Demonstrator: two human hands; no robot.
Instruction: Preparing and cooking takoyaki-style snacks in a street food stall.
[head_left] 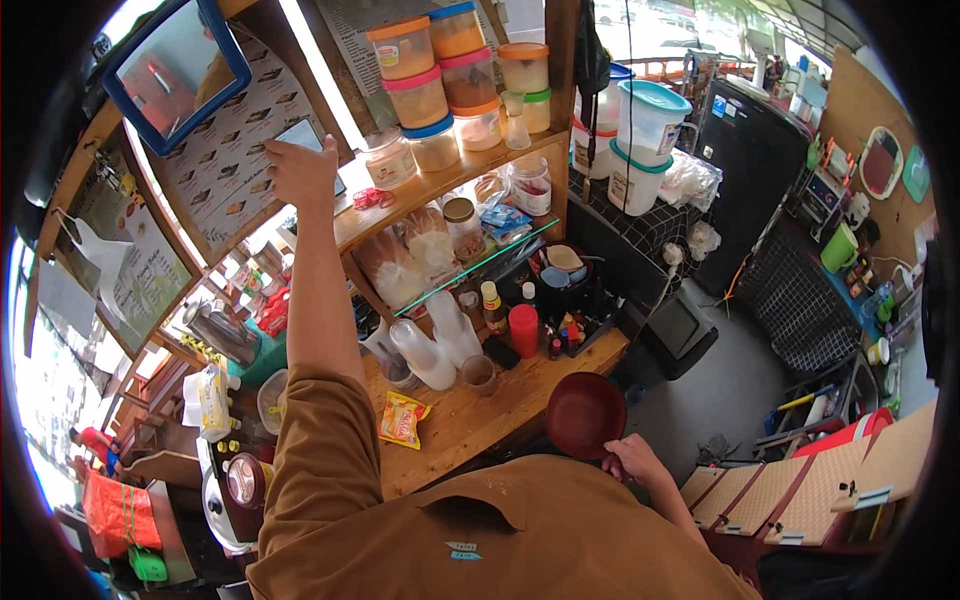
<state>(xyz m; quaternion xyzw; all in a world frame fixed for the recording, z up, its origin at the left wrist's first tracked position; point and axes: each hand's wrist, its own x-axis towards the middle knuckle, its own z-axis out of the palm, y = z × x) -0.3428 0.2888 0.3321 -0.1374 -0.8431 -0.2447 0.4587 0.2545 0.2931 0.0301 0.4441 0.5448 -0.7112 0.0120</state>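
My left arm stretches up toward the wooden shelf. At its end my left hand [303,172] has its fingers and thumb at the two sides of a flat, pale-faced device like a phone [299,132], and covers part of it. Low at the right, my right hand [638,460] is closed on the edge of a dark red round pan [586,412], held tilted beside the counter; a handle, if any, is hidden by the fingers. On the wooden counter [470,440] lie a yellow packet [403,419] and a brown-tinted cup [479,375].
Stacked tubs with coloured lids [440,95] fill the shelf. Below stand clear plastic cups [425,355], a red bottle [523,330] and sauce bottles [494,306]. Large white buckets [640,150] and a dark fridge [745,165] stand at the far right. A blue-framed mirror [175,80] hangs at upper left.
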